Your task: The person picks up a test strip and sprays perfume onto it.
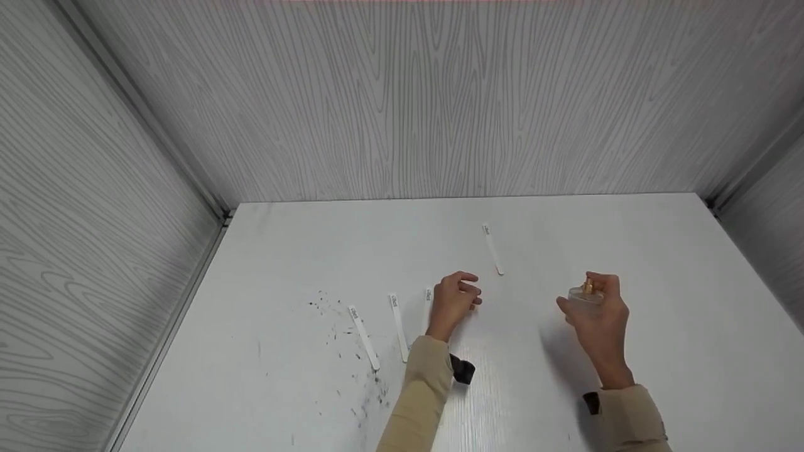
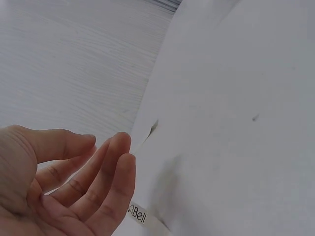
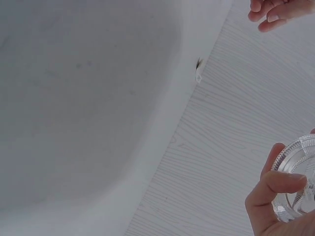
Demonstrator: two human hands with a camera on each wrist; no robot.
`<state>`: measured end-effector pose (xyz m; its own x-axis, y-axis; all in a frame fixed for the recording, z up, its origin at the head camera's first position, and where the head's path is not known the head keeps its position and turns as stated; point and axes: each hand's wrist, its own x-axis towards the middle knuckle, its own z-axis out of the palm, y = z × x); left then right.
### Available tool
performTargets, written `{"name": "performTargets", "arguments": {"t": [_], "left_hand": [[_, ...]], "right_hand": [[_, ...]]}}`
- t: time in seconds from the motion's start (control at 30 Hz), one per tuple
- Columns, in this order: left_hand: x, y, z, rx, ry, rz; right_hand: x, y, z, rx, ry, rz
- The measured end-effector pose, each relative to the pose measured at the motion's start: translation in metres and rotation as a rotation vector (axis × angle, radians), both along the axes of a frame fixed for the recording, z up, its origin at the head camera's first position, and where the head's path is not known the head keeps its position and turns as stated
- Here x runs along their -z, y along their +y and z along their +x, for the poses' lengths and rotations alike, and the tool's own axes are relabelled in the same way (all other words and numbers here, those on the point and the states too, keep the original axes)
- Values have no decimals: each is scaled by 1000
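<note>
A clear glass perfume bottle (image 1: 583, 301) with a gold spray top is in my right hand (image 1: 602, 320), which grips it above the table with a finger at the top. In the right wrist view the ridged glass base (image 3: 281, 205) shows between the fingers. My left hand (image 1: 452, 302) hovers nearby with loosely bent fingers, and nothing shows between them. Beside and partly under it lies a white paper strip (image 1: 428, 301). The left wrist view shows a strip (image 2: 147, 219) printed "Bell" below the fingers. Another strip (image 1: 493, 250) lies farther back, between the hands.
Two more white strips, a middle one (image 1: 397, 320) and a left one (image 1: 364, 338), lie left of my left hand. Dark specks (image 1: 342, 333) mark the white table (image 1: 282, 251) around them. Grey wood-grain panels (image 1: 389, 100) stand behind and at both sides.
</note>
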<state>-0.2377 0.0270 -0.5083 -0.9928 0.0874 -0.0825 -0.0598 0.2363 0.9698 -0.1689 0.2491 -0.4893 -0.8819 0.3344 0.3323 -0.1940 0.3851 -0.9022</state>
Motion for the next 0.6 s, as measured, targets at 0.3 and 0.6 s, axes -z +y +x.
{"name": "performTargets", "arguments": {"t": [0.3,0.6], "left_hand": [[9,-19,11,-8,55,-40],[9,-33,22,-20,65,-63]], "right_hand": [[-1,2,0,14,-3,9],[1,2,2,8,-8,6]]}}
